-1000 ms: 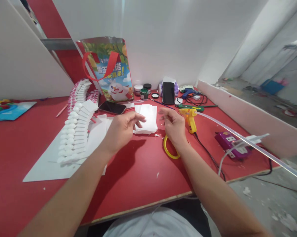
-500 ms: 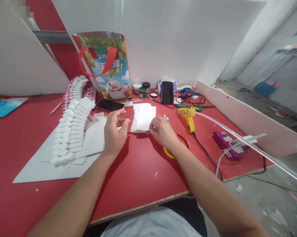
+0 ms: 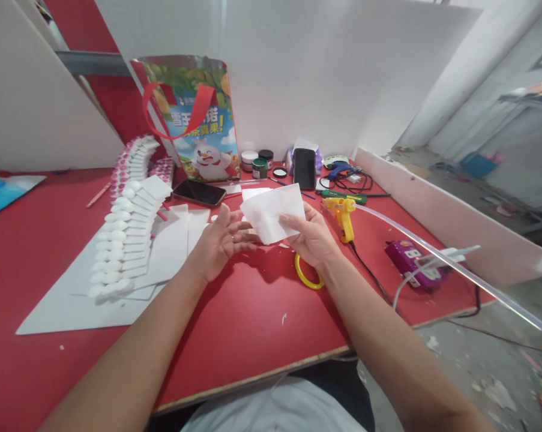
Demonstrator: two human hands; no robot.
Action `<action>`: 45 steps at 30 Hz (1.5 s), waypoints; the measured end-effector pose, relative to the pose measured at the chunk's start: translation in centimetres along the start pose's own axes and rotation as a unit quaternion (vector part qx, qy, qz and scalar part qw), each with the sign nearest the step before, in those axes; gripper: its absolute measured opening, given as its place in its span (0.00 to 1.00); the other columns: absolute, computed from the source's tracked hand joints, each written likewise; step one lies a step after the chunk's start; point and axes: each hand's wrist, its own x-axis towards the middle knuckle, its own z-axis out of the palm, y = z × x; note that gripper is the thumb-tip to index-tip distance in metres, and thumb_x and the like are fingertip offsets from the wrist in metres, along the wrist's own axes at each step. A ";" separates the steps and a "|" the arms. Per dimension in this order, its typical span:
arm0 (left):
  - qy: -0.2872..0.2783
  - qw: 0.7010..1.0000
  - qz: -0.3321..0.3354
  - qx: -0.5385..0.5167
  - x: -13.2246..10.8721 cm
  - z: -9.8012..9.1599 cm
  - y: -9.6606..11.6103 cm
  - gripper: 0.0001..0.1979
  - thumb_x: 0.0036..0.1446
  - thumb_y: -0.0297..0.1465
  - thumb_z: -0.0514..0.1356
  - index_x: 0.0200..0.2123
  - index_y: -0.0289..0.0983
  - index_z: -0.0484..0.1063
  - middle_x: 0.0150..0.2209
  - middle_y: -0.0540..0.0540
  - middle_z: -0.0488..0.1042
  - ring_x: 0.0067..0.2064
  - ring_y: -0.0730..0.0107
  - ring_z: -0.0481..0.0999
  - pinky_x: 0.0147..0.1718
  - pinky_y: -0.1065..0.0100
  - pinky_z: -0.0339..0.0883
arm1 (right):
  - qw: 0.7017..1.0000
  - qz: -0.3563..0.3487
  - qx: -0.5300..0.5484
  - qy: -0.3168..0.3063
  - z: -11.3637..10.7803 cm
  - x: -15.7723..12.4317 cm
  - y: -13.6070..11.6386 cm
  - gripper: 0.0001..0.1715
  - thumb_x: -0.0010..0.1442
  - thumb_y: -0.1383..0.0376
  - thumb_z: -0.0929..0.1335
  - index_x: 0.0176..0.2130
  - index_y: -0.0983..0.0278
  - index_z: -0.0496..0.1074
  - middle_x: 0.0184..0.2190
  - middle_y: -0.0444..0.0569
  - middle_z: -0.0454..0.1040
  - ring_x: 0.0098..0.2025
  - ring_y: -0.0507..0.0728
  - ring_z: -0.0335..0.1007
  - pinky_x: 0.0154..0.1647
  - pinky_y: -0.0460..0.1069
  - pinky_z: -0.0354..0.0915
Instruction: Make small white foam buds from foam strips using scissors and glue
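Note:
My right hand pinches a white paper sheet and holds it tilted above the red table. My left hand is open beside it, palm up, fingers stretched toward the sheet's lower left corner. More white sheets lie on the table behind the raised one. Yellow-handled scissors lie under my right wrist.
A row of white spoon-shaped pieces lies on a large white sheet at left. A yellow glue gun with a long clear stick, a purple power strip, two phones, paint jars and a printed bag stand behind.
My right hand has lifted one white sheet off the stack and raised it. My left hand has opened and turned palm up next to it.

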 end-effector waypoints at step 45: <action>-0.095 0.992 -0.079 -0.025 -0.4 -1.1 -0.5 0.20 0.33 0.34 0.79 0.29 0.33 0.78 0.19 0.55 0.66 0.17 0.81 0.62 0.12 0.78 0.52 | 0.998 0.007 0.057 0.005 -1.6 1.5 0.9 0.28 0.39 0.54 0.85 0.20 0.65 0.69 0.19 0.41 0.69 0.20 0.44 0.58 0.24 0.43 0.62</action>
